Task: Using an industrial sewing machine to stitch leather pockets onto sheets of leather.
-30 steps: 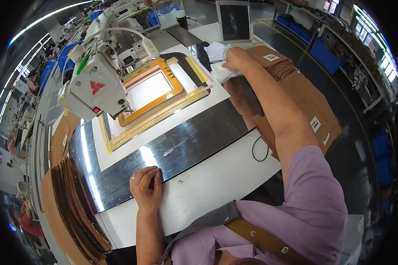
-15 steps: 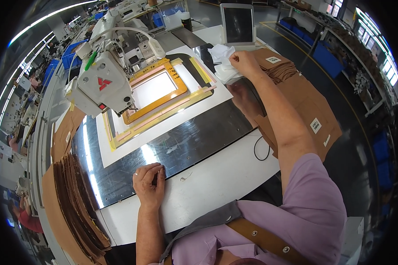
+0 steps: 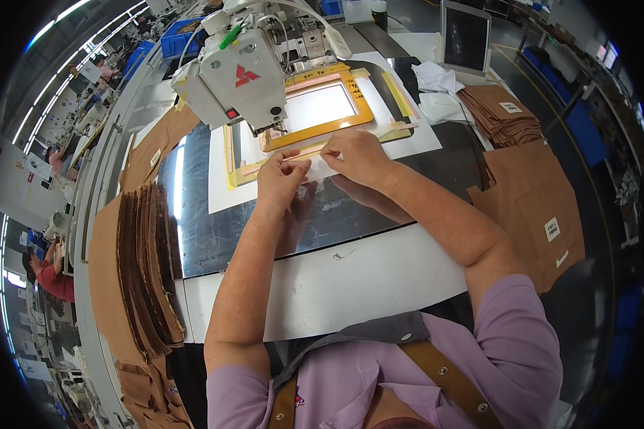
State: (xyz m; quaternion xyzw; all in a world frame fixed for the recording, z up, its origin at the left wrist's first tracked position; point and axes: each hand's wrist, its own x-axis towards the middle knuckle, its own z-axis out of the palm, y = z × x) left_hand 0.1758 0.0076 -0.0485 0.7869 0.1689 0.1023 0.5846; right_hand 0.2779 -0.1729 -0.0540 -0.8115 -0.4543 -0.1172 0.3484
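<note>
- Broadly, I have the dark metal plate (image 3: 229, 242) across the middle of the head view, the sewing machine head (image 3: 227, 84) over its far part at 11 o'clock.
- Brown panels (image 3: 522, 189) lie at 3 o'clock; a stack of brown pieces (image 3: 137, 272) sits between 8 and 9.
- At 12 o'clock is the orange frame (image 3: 365, 114), beside the machine head.
- Between 1 and 2 o'clock I see a crumpled white pile (image 3: 438, 107), apart from both hands.
- Near centre, the left hand (image 3: 279, 183) has thumb and forefinger nearly together; between 2 and 3 o'clock from it, the right hand (image 3: 361, 159) pinches likewise.
- Smallest, a thin pale piece (image 3: 319, 170) shows between them, on the frame's 6 o'clock side; both appear to grip it, though fingers hide its edges.
- I judge the step as holding that piece up two-handed; the next move calls for light, even tension, fingertips clear of the machine head.
</note>
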